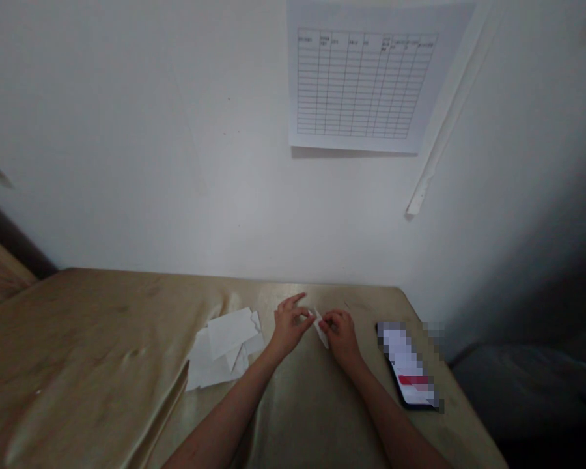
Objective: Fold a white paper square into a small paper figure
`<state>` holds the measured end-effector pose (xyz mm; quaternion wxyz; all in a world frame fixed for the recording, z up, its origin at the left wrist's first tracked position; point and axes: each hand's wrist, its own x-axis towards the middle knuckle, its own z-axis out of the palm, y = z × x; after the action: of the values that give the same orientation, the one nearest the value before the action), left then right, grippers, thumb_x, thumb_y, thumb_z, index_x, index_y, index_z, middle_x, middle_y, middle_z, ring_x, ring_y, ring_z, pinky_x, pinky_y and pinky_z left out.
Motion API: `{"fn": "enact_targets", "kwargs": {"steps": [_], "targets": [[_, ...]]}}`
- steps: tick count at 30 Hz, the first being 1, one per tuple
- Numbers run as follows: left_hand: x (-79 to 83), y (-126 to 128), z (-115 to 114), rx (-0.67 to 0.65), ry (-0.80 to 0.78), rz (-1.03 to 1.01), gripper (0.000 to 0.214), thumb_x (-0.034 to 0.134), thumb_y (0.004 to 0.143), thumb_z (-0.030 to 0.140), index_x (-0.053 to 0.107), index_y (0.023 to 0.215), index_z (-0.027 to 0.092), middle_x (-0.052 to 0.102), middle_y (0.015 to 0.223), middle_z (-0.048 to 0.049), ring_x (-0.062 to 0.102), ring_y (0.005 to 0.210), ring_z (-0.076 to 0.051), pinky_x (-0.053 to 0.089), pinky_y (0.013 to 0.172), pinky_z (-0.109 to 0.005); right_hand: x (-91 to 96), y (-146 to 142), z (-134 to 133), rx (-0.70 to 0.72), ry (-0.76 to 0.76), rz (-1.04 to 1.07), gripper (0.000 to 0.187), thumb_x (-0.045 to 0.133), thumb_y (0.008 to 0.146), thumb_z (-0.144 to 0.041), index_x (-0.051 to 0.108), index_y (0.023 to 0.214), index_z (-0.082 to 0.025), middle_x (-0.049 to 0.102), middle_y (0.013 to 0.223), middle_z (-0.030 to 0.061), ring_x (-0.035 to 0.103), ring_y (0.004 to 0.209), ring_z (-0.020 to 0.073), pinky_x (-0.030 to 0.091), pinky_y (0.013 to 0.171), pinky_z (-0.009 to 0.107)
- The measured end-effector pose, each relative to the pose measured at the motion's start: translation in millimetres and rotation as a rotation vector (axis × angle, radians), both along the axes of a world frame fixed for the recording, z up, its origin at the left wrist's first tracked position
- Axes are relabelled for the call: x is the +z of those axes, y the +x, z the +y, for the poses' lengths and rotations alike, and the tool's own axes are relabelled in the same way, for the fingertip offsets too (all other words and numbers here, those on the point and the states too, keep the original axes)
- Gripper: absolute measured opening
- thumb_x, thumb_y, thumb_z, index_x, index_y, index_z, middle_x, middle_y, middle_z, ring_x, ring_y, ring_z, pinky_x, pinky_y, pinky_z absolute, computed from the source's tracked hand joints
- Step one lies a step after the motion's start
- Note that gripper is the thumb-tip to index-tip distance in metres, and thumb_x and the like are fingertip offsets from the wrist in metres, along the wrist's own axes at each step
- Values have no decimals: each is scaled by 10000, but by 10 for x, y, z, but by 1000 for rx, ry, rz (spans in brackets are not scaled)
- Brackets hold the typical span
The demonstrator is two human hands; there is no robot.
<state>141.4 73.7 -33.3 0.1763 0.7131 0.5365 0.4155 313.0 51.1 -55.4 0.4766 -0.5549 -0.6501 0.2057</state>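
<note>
Between my two hands is a small folded piece of white paper [321, 332], held just above or on the tan covered surface. My left hand [289, 324] pinches its upper left edge between thumb and index finger, while the other fingers stretch out toward the wall. My right hand [340, 331] grips the paper's right side with thumb and fingertips, its remaining fingers curled. Left of my left hand lies a loose pile of white paper pieces [229, 335], some with torn edges. How the held paper is folded is too small to make out.
A smartphone [410, 368] with its screen lit lies right of my right forearm. The tan cover [127, 339] has creases at the left and meets a white wall [176, 163]. A printed table sheet [361, 85] hangs on that wall, beside a white cable strip [437, 156].
</note>
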Motion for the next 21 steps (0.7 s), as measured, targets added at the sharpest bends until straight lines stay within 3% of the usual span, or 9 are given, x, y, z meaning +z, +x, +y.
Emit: {"fn": "enact_targets", "kwargs": {"steps": [21], "targets": [[52,27,-73,28,58,55,53,724,814,291,756,773,281,631,1328,-6,461,1275,-276,314,1106,-536,48,-4,-29,27,-54,24,185,719,772,-409,781,871,-265,692,1007,81,564,1062,267,390,1013,433]]}}
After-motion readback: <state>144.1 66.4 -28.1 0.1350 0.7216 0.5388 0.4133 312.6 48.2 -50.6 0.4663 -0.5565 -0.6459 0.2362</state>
